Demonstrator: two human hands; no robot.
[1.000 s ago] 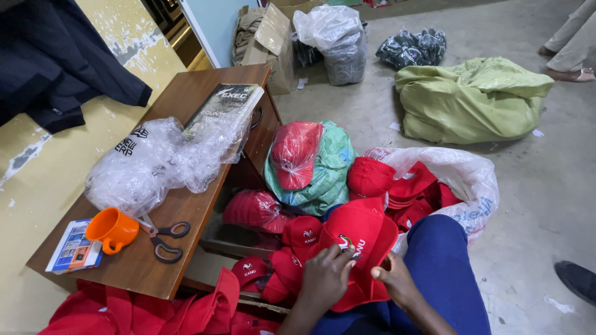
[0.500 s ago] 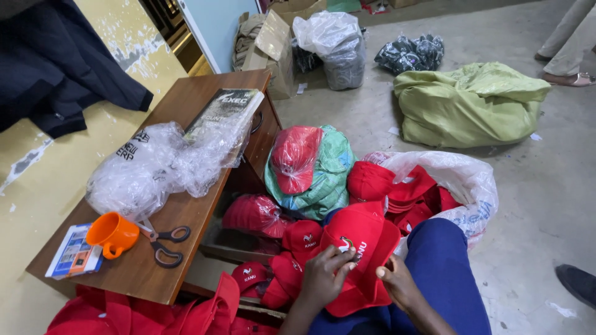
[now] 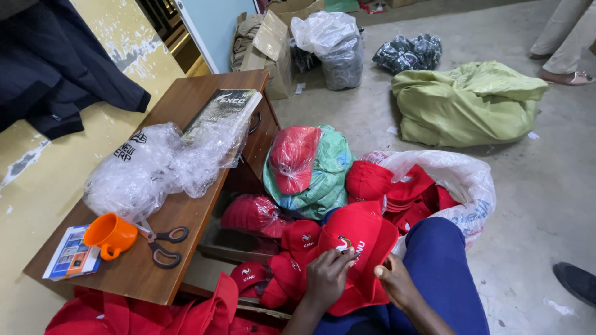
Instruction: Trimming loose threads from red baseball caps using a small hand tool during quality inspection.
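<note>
Both hands closed, left hand (image 3: 327, 279), right hand (image 3: 395, 282), gripping red cap (image 3: 360, 239)

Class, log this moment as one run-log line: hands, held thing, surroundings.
left hand: on red cap | right hand: pinching cap edge | cap: on lap | table: orange cup, scissors

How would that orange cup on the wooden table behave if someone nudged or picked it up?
The orange cup lies on its side near the table edge, so a nudge would probably roll it, though its handle may stop it soon. It looks like thin plastic, so likely light and rigid, not fragile. The scissors beside it might block a roll that way.
</note>
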